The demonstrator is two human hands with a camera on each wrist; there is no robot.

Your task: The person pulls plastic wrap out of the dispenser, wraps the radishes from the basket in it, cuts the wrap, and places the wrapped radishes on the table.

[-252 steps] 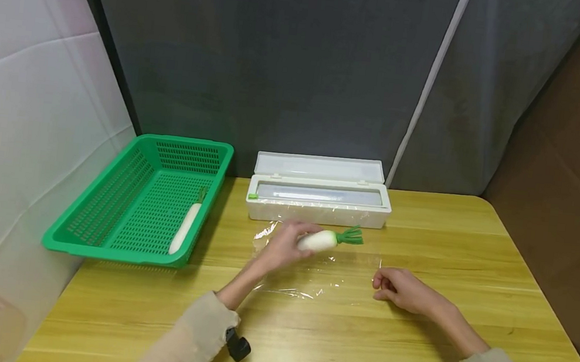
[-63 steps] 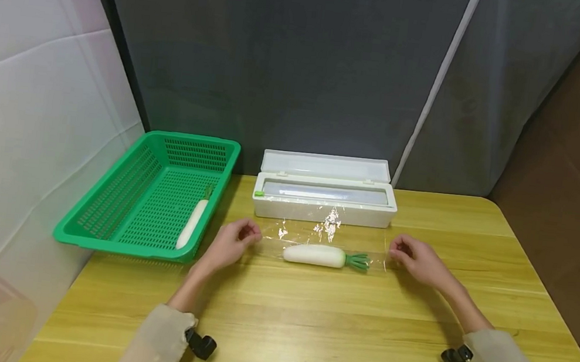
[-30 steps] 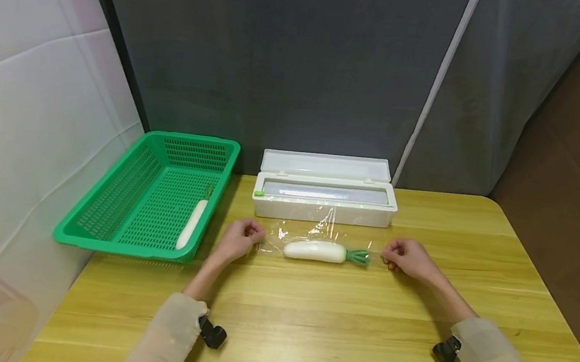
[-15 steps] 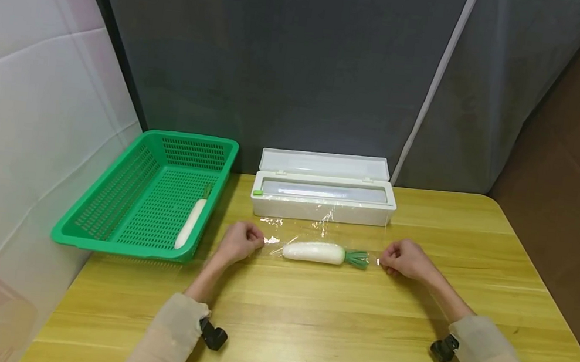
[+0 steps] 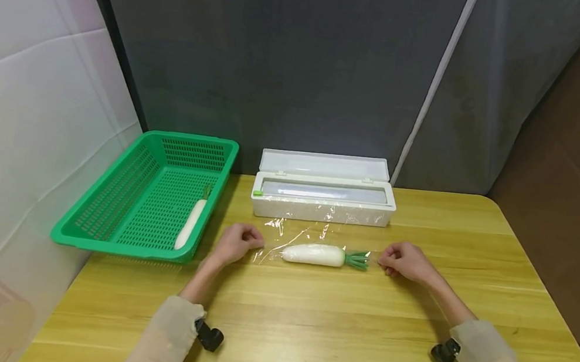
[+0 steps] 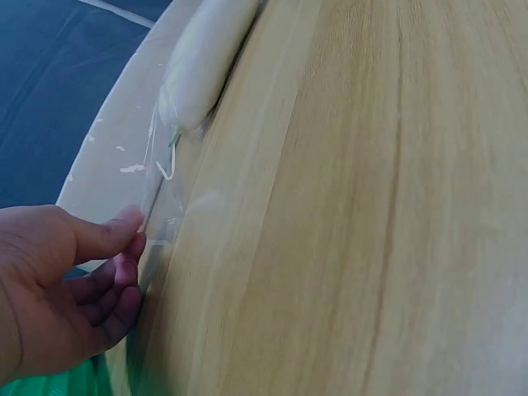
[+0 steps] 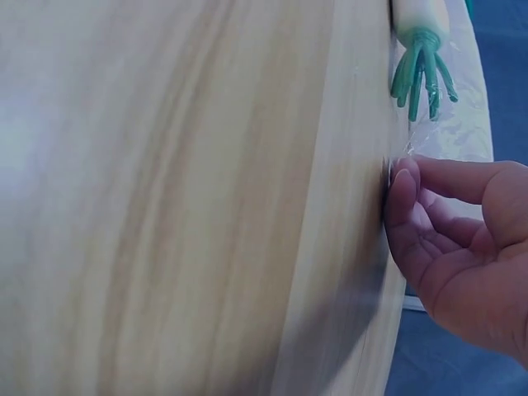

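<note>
A white radish (image 5: 314,254) with a green leafy top lies crosswise on the table, clear plastic wrap (image 5: 284,236) folded over it. The film runs back to the front of a white wrap dispenser (image 5: 321,211), whose lid stands raised. Left of the radish's tip, my left hand (image 5: 237,242) pinches one corner of the film; thumb and forefinger meet on it in the left wrist view. Beyond the green leaves (image 7: 422,78), my right hand (image 5: 406,260) pinches the other corner between thumb and fingertips.
At the left stands a green perforated basket (image 5: 118,250) with a second white radish (image 5: 191,224) along its right side. A grey curtain (image 5: 280,74) hangs behind the table, and a brown panel (image 5: 572,175) borders it on the right.
Earlier my left hand held the radish above the film; now it lies under the folded film, and both hands hold the film's corners. In the last second, my left hand shifted slightly left.
</note>
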